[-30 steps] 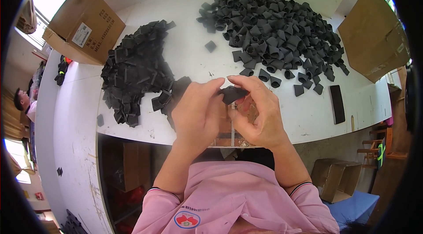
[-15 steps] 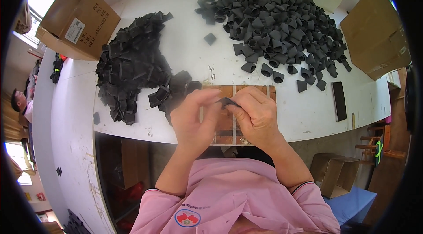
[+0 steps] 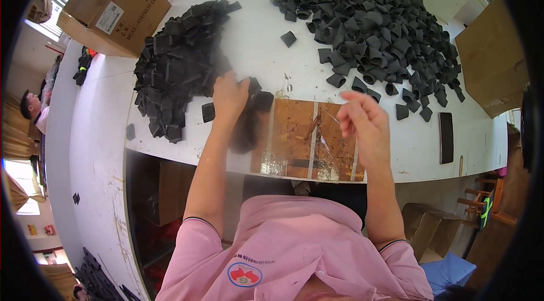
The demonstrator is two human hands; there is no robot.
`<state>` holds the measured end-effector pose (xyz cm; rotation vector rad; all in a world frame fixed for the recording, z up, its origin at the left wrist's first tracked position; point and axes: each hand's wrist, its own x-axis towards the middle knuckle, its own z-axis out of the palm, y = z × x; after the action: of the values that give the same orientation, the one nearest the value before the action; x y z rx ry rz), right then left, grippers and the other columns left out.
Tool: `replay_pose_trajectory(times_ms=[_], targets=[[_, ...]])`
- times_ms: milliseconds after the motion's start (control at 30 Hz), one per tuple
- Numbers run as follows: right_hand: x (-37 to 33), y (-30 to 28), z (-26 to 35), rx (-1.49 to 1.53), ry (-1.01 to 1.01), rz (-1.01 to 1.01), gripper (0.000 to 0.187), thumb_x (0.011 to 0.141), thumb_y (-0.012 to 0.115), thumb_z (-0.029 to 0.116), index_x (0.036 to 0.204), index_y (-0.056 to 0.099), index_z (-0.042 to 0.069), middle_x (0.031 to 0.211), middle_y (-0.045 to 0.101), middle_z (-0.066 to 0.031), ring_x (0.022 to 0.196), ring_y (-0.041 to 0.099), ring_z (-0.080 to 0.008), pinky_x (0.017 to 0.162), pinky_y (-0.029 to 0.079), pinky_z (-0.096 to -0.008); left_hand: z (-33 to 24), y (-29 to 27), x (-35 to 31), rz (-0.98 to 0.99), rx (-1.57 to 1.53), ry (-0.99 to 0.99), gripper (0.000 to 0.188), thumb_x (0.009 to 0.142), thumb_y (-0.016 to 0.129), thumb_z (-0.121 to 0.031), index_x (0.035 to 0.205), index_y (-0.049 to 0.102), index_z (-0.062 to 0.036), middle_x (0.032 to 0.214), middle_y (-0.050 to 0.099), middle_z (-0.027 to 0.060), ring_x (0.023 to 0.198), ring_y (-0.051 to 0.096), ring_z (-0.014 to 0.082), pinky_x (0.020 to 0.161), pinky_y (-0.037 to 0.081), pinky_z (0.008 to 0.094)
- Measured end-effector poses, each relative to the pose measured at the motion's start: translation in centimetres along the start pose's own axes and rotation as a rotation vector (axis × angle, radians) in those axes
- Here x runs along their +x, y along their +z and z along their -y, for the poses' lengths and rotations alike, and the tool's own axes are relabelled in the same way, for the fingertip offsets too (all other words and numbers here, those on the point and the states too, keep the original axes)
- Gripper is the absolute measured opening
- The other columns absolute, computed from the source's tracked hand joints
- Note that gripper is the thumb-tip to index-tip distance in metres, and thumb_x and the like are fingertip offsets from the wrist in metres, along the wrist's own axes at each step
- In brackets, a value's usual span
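My left hand (image 3: 230, 97) reaches to the near right edge of a heap of flat black pieces (image 3: 175, 63). Its fingers curl down among them, and what lies beneath the fingertips is hidden. Above the right part of a brown taped board (image 3: 289, 137) is my right hand (image 3: 364, 122), thumb and fingers closed in a pinch. A thin, pointed, light-coloured tool (image 3: 332, 116) sticks out of that pinch toward the left; its exact kind does not show. Blurred black pieces (image 3: 245, 131) lie between my left forearm and the board.
A large pile of black tube-like fabric pieces (image 3: 368, 29) covers the far right of the white table (image 3: 249, 23). One lone piece (image 3: 288, 39) lies between the piles. Cardboard boxes stand at far left (image 3: 116, 9) and right (image 3: 493, 57). A dark phone (image 3: 446, 138) rests at right.
My hands were together over the board, with a small black piece between them. Now they are apart: the left has gone to the left heap, the right has moved to the right.
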<state>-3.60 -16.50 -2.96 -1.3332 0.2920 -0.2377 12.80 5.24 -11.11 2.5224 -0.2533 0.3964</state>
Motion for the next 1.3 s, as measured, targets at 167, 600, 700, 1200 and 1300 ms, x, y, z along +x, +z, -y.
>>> replay_pose_trajectory(times_ms=[167, 600, 700, 1200, 1300], targets=[[-3.5, -0.8, -1.5, -0.072, 0.124, 0.073, 0.022, 0.088, 0.05, 0.02, 0.094, 0.058, 0.0, 0.069, 0.055, -0.0006, 0.057, 0.045, -0.0031, 0.05, 0.038, -0.016, 2.1, 2.0, 2.2, 0.231, 0.151, 0.01, 0.017, 0.07, 0.061, -0.013, 0.08, 0.056, 0.0002, 0.089, 0.054, 0.0212, 0.081, 0.052, 0.0369, 0.07, 0.044, 0.0415], [-5.7, 1.6, -2.6, -0.385, -0.042, 0.282, 0.015, 0.084, 0.053, 0.01, 0.089, 0.058, -0.003, 0.07, 0.057, -0.0029, 0.063, 0.05, -0.0071, 0.057, 0.042, -0.0203, -5.2, -4.4, -3.3, 0.116, -0.656, 0.049, 0.005, 0.077, 0.061, -0.002, 0.082, 0.06, 0.0001, 0.069, 0.055, -0.0034, 0.061, 0.045, 0.0023, 0.056, 0.037, 0.0158], [-5.8, 2.0, -2.7, -0.449, 0.024, 0.296, 0.018, 0.083, 0.054, 0.014, 0.087, 0.058, -0.003, 0.07, 0.059, -0.0074, 0.062, 0.053, -0.0127, 0.057, 0.043, -0.0249, -4.4, -3.7, -5.6, 0.214, -0.386, 0.162, 0.019, 0.074, 0.06, 0.002, 0.093, 0.06, 0.001, 0.074, 0.061, 0.0043, 0.063, 0.051, 0.0062, 0.059, 0.042, 0.0208], [-5.2, 1.5, -2.7, -0.006, 0.371, 0.276, 0.017, 0.083, 0.058, 0.022, 0.083, 0.057, 0.005, 0.071, 0.055, 0.0024, 0.062, 0.049, -0.0033, 0.053, 0.041, -0.0177, -11.6, -6.9, -12.3, 0.471, -1.265, -0.254, 0.029, 0.089, 0.044, -0.019, 0.109, 0.044, 0.0009, 0.093, 0.055, 0.0095, 0.068, 0.051, 0.0095, 0.057, 0.04, 0.0198], [-5.1, 0.5, -3.7, 0.53, 0.456, 0.141, 0.015, 0.084, 0.056, 0.019, 0.086, 0.056, 0.004, 0.077, 0.058, -0.0016, 0.067, 0.056, -0.0087, 0.057, 0.045, -0.0206, -11.6, -7.1, -13.8, 0.455, -1.484, -0.444, 0.027, 0.086, 0.047, -0.02, 0.103, 0.047, 0.0018, 0.088, 0.056, 0.0102, 0.06, 0.049, 0.009, 0.05, 0.037, 0.0192]])
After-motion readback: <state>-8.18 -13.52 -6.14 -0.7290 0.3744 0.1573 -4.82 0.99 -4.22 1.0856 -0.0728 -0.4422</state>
